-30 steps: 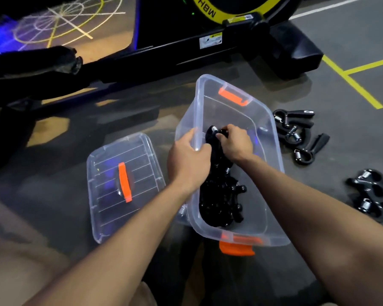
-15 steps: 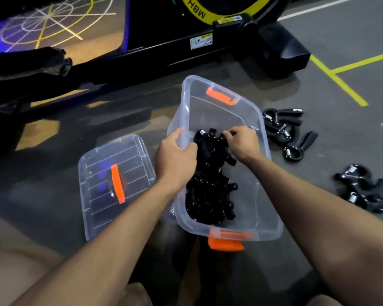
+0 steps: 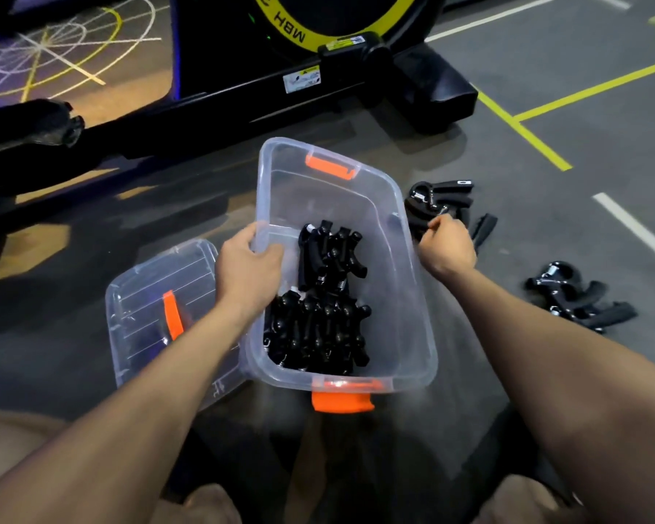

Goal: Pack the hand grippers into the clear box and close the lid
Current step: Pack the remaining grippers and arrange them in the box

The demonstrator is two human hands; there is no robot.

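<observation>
Right hand (image 3: 447, 247) leaves the box (image 3: 405, 296), fingers curling onto grippers (image 3: 439, 200) lying just right of it on the floor; left hand (image 3: 248, 266) grips the box's left rim. Lid (image 3: 148, 315) lies left.

Clear glossy plastic box (image 3: 413, 296)

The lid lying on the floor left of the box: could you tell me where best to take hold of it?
Probably by the orange handle across the middle of the lid, coming from above: the lid lies flat, and the left hand gripping the clear box rim is nearest.
</observation>
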